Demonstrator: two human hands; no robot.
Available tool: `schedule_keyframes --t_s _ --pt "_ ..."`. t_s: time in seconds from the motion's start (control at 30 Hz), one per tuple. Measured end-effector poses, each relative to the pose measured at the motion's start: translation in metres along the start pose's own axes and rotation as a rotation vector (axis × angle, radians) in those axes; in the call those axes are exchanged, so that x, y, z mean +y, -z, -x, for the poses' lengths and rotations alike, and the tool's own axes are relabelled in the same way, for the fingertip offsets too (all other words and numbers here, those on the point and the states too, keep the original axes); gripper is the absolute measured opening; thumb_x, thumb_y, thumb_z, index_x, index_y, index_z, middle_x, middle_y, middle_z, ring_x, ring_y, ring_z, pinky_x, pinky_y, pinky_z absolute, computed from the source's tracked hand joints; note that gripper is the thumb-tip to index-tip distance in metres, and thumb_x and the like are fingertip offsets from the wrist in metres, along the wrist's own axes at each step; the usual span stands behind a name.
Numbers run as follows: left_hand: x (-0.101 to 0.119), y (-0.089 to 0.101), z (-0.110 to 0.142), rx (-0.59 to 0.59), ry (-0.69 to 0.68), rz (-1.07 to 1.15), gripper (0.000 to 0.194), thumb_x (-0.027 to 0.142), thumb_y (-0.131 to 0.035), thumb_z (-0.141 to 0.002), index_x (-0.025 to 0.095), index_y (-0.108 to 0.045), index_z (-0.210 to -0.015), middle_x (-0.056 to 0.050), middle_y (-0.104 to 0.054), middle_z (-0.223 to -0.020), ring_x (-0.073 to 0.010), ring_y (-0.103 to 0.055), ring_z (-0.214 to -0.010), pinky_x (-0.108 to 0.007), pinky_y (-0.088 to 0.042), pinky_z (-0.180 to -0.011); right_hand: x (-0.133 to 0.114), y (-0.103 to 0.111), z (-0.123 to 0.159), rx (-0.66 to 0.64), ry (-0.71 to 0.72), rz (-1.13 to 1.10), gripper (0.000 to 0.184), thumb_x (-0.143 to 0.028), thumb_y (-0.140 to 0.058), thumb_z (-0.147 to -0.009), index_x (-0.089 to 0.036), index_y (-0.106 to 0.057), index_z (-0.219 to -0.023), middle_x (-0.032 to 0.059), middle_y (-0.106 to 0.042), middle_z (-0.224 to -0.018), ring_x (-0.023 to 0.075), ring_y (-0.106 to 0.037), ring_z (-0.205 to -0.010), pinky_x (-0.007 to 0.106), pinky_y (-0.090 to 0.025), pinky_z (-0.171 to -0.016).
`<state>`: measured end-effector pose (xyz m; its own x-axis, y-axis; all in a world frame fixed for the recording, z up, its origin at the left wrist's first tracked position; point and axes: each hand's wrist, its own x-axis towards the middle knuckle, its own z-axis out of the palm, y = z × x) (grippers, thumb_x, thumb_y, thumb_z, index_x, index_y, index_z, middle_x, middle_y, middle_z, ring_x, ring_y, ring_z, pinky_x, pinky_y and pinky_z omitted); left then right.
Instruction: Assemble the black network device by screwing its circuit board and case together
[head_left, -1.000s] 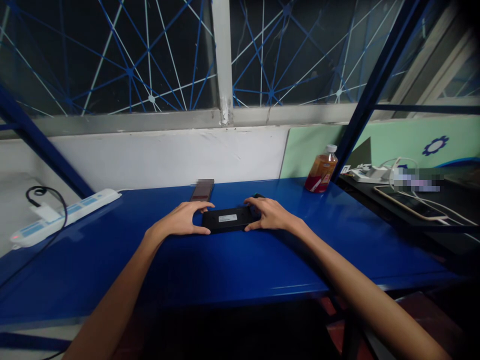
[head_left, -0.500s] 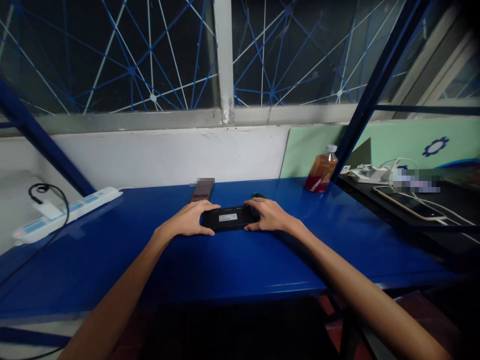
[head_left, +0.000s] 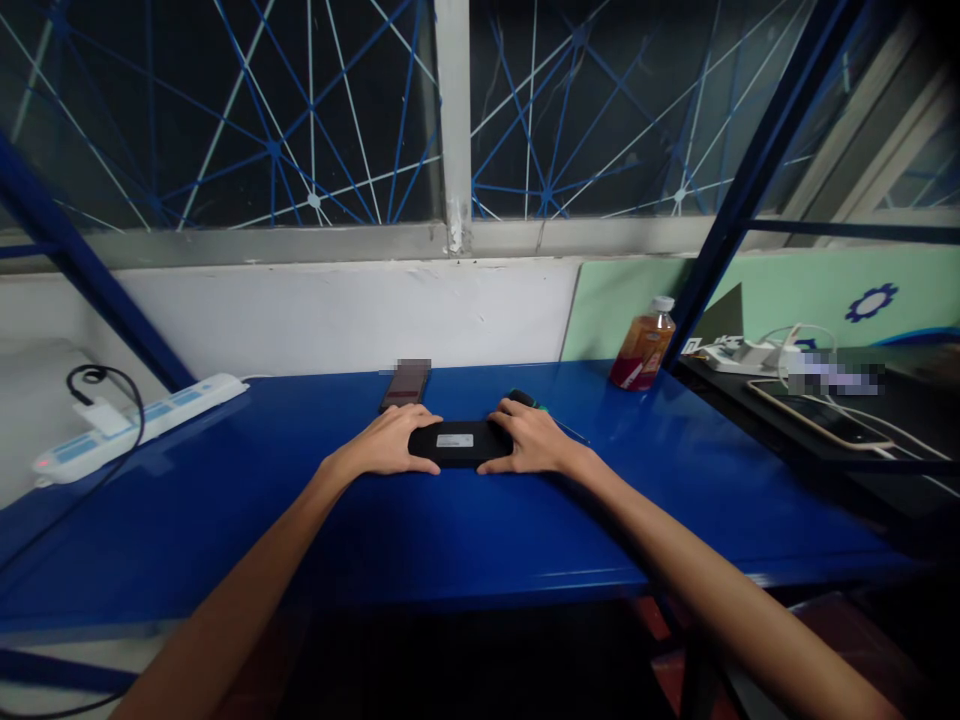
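A flat black device (head_left: 459, 442) with a small white label lies on the blue table (head_left: 450, 520). My left hand (head_left: 390, 445) grips its left end, fingers curled over the far edge and thumb at the near edge. My right hand (head_left: 529, 440) grips the right end the same way. A dark screwdriver (head_left: 534, 403) with a thin shaft lies just behind my right hand. A dark phone (head_left: 406, 385) lies flat behind the device, near the wall.
A white power strip (head_left: 142, 425) with a black cable lies at the far left. An orange drink bottle (head_left: 642, 345) stands at the back right beside a blue post (head_left: 739, 190). A dark side shelf (head_left: 825, 430) carries a phone (head_left: 821, 415) and white cables.
Both hands have closed in further over the device's ends, so less of it shows between them. The view has shifted slightly and the screwdriver now shows behind my right hand.
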<state>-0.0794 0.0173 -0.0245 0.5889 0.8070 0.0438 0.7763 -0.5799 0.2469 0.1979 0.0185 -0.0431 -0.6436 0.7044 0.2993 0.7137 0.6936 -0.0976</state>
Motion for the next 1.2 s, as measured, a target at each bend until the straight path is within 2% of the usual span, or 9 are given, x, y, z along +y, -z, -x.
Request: schedule_keyframes --t_s 0.2,0.27,0.37,0.47,0.6,0.77,0.9,1.0,1.2 --pt "-0.003 0.002 0.001 0.002 -0.011 0.026 0.076 0.065 -0.070 -0.067 0.029 -0.053 -0.131 -0.009 -0.055 -0.131 -0.0349 -0.051 -0.115 -0.048 -0.039 -0.095 -0.005 0.005 0.000 0.014 0.008 -0.039 0.086 -0.083 -0.056 -0.065 -0.013 -0.064 -0.115 0.0152 -0.062 -0.105 0.0294 -0.060 -0.092 0.040 -0.049 -0.075" --pt "-0.004 0.004 0.002 0.001 -0.007 0.022 0.075 0.064 -0.071 -0.066 0.030 -0.054 -0.131 -0.009 -0.056 -0.130 -0.0352 -0.052 -0.113 -0.048 -0.040 -0.093 -0.002 0.011 0.000 0.041 -0.028 -0.073 0.078 -0.080 -0.054 -0.071 -0.018 -0.063 -0.118 0.0130 -0.062 -0.108 0.0284 -0.060 -0.095 0.038 -0.049 -0.077" --pt "-0.006 0.008 0.005 -0.010 0.009 0.008 0.076 0.063 -0.072 -0.064 0.029 -0.055 -0.129 -0.009 -0.058 -0.127 -0.0354 -0.053 -0.112 -0.047 -0.042 -0.091 0.012 0.017 0.000 0.155 -0.160 -0.051 0.058 -0.067 -0.045 -0.087 -0.022 -0.062 -0.119 0.0113 -0.062 -0.112 0.0266 -0.060 -0.098 0.036 -0.048 -0.077" --pt "-0.007 0.011 0.006 -0.020 0.022 0.007 0.073 0.065 -0.069 -0.066 0.029 -0.056 -0.128 -0.008 -0.059 -0.126 -0.0348 -0.053 -0.111 -0.048 -0.042 -0.090 0.031 0.017 0.001 0.198 -0.409 0.120 0.051 -0.060 -0.046 -0.089 -0.018 -0.065 -0.110 0.0150 -0.062 -0.109 0.0295 -0.062 -0.092 0.036 -0.047 -0.067" --pt "0.005 0.005 0.003 0.055 -0.010 -0.021 0.079 0.069 -0.063 -0.072 0.029 -0.047 -0.138 -0.010 -0.054 -0.136 -0.0364 -0.048 -0.120 -0.051 -0.038 -0.096 0.051 0.009 0.001 0.066 -0.587 0.181 0.055 -0.066 -0.054 -0.082 -0.016 -0.068 -0.101 0.0159 -0.067 -0.097 0.0319 -0.066 -0.083 0.035 -0.045 -0.060" --pt "0.034 -0.017 -0.006 0.111 -0.114 -0.030 0.078 0.068 -0.057 -0.080 0.022 -0.043 -0.142 -0.012 -0.051 -0.139 -0.0334 -0.045 -0.126 -0.050 -0.034 -0.102 0.057 0.003 -0.005 -0.015 -0.540 0.092 0.034 -0.050 -0.058 -0.085 -0.020 -0.070 -0.096 0.0130 -0.071 -0.096 0.0291 -0.067 -0.086 0.032 -0.043 -0.060" --pt "0.042 -0.028 -0.009 0.153 -0.163 -0.038 0.063 0.062 -0.053 -0.087 0.022 -0.049 -0.136 -0.012 -0.052 -0.138 -0.0310 -0.047 -0.124 -0.047 -0.036 -0.101 0.059 0.007 -0.008 -0.020 -0.547 0.030 0.033 -0.052 -0.060 -0.082 -0.021 -0.072 -0.086 0.0105 -0.072 -0.084 0.0271 -0.067 -0.078 0.031 -0.042 -0.057" --pt "0.040 -0.030 -0.010 0.172 -0.171 -0.053 0.063 0.061 -0.054 -0.087 0.021 -0.050 -0.136 -0.012 -0.052 -0.137 -0.0317 -0.047 -0.124 -0.048 -0.035 -0.102 0.063 0.017 -0.006 0.075 -0.591 -0.135 0.038 -0.058 -0.059 -0.080 -0.023 -0.073 -0.081 0.0072 -0.071 -0.075 0.0251 -0.065 -0.072 0.030 -0.040 -0.054" --pt "0.038 -0.031 -0.010 0.174 -0.165 -0.056 0.064 0.063 -0.053 -0.086 0.022 -0.050 -0.136 -0.012 -0.052 -0.138 -0.0330 -0.047 -0.125 -0.050 -0.035 -0.102 0.065 0.034 -0.001 0.537 -0.585 -0.362 0.047 -0.064 -0.056 -0.080 -0.019 -0.066 -0.070 0.0046 -0.067 -0.065 0.0196 -0.061 -0.060 0.030 -0.041 -0.055"
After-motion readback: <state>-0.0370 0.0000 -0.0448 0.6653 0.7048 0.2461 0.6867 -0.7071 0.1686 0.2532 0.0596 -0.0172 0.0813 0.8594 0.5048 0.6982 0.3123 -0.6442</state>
